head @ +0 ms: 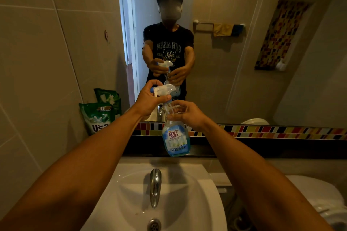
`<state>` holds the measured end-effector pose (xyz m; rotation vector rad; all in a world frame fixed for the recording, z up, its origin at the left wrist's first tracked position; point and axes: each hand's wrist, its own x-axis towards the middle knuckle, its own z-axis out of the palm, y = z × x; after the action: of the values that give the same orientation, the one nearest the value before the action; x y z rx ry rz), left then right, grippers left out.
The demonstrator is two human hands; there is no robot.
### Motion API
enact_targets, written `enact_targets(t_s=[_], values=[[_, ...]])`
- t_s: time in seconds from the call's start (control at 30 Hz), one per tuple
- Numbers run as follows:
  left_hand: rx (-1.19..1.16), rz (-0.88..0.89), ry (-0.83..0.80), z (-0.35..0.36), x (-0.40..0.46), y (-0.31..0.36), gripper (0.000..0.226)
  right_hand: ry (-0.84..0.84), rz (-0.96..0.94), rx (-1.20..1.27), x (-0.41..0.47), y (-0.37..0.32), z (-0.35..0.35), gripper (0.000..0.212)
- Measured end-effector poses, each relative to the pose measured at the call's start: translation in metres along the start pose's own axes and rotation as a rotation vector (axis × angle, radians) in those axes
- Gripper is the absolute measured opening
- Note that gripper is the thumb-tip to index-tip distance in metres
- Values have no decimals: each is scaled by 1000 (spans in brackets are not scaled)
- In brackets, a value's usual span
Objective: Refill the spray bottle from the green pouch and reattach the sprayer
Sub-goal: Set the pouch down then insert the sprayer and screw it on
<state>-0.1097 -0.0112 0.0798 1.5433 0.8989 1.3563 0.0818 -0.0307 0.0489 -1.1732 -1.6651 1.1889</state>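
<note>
Clear plastic forms the spray bottle [175, 133], held upright above the white ceramic sink [197, 184], blue liquid low inside. The right hand [187, 113] curls its fingers round the neck; the left hand [150, 99] grips the white sprayer [163, 89]. A crinkled green pouch [97, 116] leans on the tiled wall at the ledge's left end.

both hands [150, 99] raised, fingers curled

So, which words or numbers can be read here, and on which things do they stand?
"King's Stella": label of the spray bottle; the smaller print under it is too small to read.
"5": brown band on the green pouch; the big white letters below are partly hidden.
"GCN ALLEN", mirrored and uncertain: black T-shirt in the mirror; its lower lines are blurred.
</note>
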Motion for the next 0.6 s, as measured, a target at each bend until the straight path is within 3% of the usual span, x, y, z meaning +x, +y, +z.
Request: enact_targets(t_s=[0.43,0.6], values=[[82,-113,4,12,-4,-9,67,113,13,-181,5,20,2,47],[-108,-308,84,12,-23,-38,33,191,27,-180,5,37,-9,49]])
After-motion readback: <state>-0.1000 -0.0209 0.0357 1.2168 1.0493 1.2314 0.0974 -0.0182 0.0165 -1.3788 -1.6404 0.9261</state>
